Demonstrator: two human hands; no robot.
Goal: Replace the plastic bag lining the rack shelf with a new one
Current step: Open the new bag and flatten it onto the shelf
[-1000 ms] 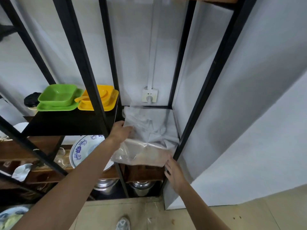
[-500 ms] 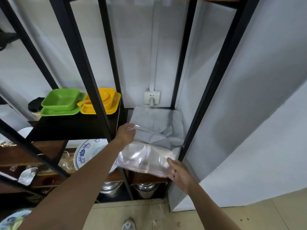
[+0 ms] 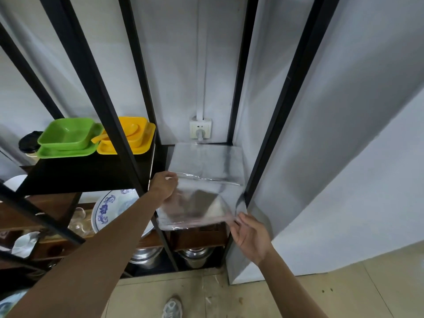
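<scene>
A clear plastic bag [image 3: 202, 180] lies spread over the right-hand shelf of the black metal rack [image 3: 268, 157], its near part hanging past the shelf's front edge. My left hand [image 3: 164, 187] grips the bag's left edge, about halfway along the shelf. My right hand [image 3: 249, 237] pinches the bag's front right corner, just in front of the rack's right front post. The far part of the bag lies flat against the shelf, up to the back rail.
A wall socket [image 3: 200, 130] sits just behind the shelf. On the left shelf stand green dishes [image 3: 68, 140] and yellow dishes [image 3: 130, 138]. Lower down are a blue-patterned plate [image 3: 110, 207] and metal pots [image 3: 195, 257]. A white wall closes the right side. My shoe [image 3: 172, 307] is on the floor.
The bag has gone from crumpled to spread flatter over the shelf. My right hand slid from under the front edge to the front right corner; my left hand stayed at the left edge.
</scene>
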